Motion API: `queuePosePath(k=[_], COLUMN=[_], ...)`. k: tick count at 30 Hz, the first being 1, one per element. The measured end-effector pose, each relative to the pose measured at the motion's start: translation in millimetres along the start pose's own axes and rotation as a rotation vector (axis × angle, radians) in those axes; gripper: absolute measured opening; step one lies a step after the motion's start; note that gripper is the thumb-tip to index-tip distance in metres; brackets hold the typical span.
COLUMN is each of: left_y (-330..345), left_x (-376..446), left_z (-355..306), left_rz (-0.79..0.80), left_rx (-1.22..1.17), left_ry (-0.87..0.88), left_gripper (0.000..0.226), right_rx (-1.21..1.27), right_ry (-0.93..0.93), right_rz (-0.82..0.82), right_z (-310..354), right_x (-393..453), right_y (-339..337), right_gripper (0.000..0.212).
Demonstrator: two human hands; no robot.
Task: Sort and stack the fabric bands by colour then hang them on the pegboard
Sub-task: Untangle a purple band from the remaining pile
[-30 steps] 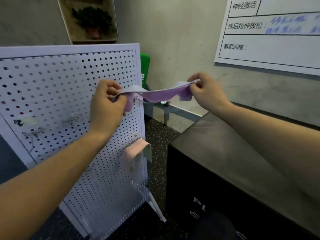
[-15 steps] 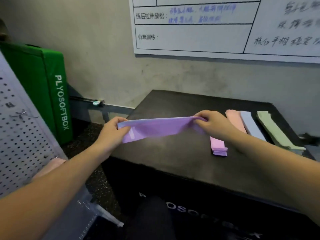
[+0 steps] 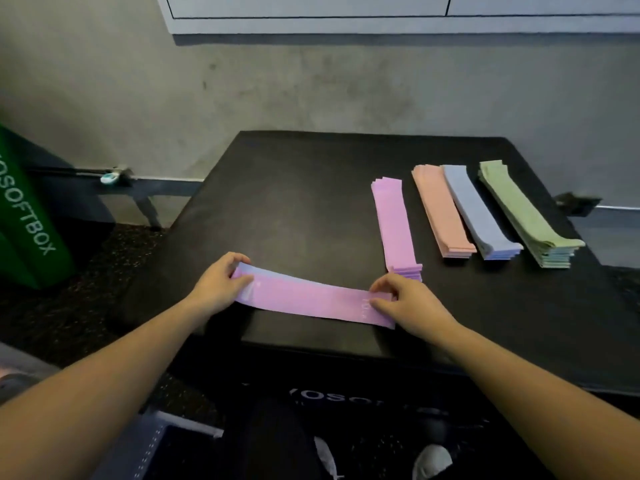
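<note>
Since a second ago the pink band [image 3: 311, 299] has left the pegboard and come down over the near edge of the black box [image 3: 294, 209], stretched flat between both hands. Left hand [image 3: 216, 287] pinches the band's left end, thumb on top and fingers curled behind it. Right hand [image 3: 403, 301] pinches the right end, fingertips bent down onto the fabric. Small pale lettering sits near that right end, too blurred to read.

Four stacks lie toward the far right corner of the box top, side by side and slightly apart: a pink stack [image 3: 394, 223] nearest the middle, then a peach stack [image 3: 441, 209], a blue stack [image 3: 479, 211] and a green stack [image 3: 526, 216] closest to the right edge. The held band's right end is just beside the near end of the pink stack.

White letters on the box's front face read partly "OSO". A green box [image 3: 24, 216] at the left shows "OSOFTBOX". A whiteboard [image 3: 381, 12] hangs on the wall above.
</note>
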State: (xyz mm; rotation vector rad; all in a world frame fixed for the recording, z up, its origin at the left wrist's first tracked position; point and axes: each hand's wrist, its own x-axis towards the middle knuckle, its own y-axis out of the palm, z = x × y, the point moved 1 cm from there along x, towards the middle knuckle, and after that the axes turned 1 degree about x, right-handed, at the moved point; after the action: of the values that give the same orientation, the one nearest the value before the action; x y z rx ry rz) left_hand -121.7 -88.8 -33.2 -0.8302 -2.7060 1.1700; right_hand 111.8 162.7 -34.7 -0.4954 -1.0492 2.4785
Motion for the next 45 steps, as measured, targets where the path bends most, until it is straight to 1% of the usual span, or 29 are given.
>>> queuePosePath(k=[2,4,7,9,12,14,16,19,21,23,24,26,27,29,31,32,34,36,38,40,42,45], left_y=[5.4,9.2,10.8,10.2,15.6,23.9,34.3,50.2,61.3,72.3,77.4,85.7,87.3,87.6,84.8,83.2,80.0,76.3,73.8,71.1,68.6,66.4], left_x=[5.1,7.9,5.4,-2.6,-18.9,-28.1,-34.4,-41.3,-46.2,-51.4,-54.4,-59.8,-63.0,-67.7,-72.6,-74.3,-77.3,-79.7,-82.7,-89.3,-93.4,-98.7], left_z=[7.6,11.7,15.7,15.4,7.2,-3.7,-15.0,-32.4,-45.7,-60.8,-69.0,-84.0,-93.0,-110.6,-129.2,-137.1,-150.0,-160.6,-170.2,-180.9,-189.4,-200.2], left_rz=[0.004,-0.018,-0.123,-0.184,-0.195,-0.176,-0.135,-0.056,-0.015,0.019,0.043,0.095,0.113,0.149,0.209,0.25,0.31,0.284,0.258,0.249,0.23,0.232], left_rx=[0.003,0.045,0.18,0.257,0.324,0.313,0.305,0.274,0.238,0.214,0.205,0.185,0.183,0.171,0.101,0.043,-0.094,-0.181,-0.22,-0.291,-0.403,-0.561], left_ry=[-0.011,0.005,0.023,0.079,0.255,0.373,0.442,0.489,0.498,0.505,0.512,0.539,0.558,0.58,0.57,0.553,0.513,0.514,0.5,0.454,0.381,0.214], left_gripper=[0.029,0.035,0.044,0.039,0.026,0.018,0.017,0.02,0.021,0.024,0.026,0.035,0.041,0.054,0.056,0.052,0.035,0.02,0.015,0.013,0.012,0.012], right_rx=[-0.094,-0.14,-0.12,-0.152,-0.186,-0.15,-0.131,-0.196,-0.196,-0.151,-0.074,0.159,0.232,0.27,0.313,0.341,0.386,0.444,0.54,0.624,0.694,0.759], right_ry=[-0.022,-0.075,-0.13,-0.119,-0.091,-0.065,-0.055,-0.083,-0.077,-0.091,-0.116,-0.144,-0.148,-0.203,-0.271,-0.289,-0.311,-0.339,-0.358,-0.33,-0.256,-0.128], right_rz=[-0.015,-0.087,-0.197,-0.23,-0.275,-0.316,-0.337,-0.388,-0.433,-0.448,-0.439,-0.377,-0.326,-0.277,-0.297,-0.305,-0.316,-0.318,-0.317,-0.334,-0.341,-0.283], right_z=[-4.5,-9.6,-15.5,-20.2,-29.9,-32.6,-30.9,-24.8,-21.0,-17.4,-14.8,-6.0,-0.6,11.1,19.8,23.7,31.0,37.0,40.5,41.4,40.9,39.3], right_x=[-0.2,-1.0,-10.2,-19.3,-29.8,-32.4,-33.1,-36.9,-40.1,-41.3,-41.8,-46.1,-49.8,-56.9,-61.2,-62.3,-62.9,-63.9,-65.8,-67.9,-70.4,-79.2], right_y=[4.3,7.4,11.0,14.0,21.2,24.0,25.7,29.6,27.8,23.3,18.9,6.0,0.1,-11.5,-23.9,-30.5,-43.9,-56.0,-65.6,-71.4,-74.2,-73.2], right_gripper=[0.02,0.026,0.032,0.041,0.045,0.043,0.039,0.025,0.022,0.024,0.028,0.038,0.045,0.056,0.059,0.059,0.058,0.057,0.056,0.059,0.061,0.054])
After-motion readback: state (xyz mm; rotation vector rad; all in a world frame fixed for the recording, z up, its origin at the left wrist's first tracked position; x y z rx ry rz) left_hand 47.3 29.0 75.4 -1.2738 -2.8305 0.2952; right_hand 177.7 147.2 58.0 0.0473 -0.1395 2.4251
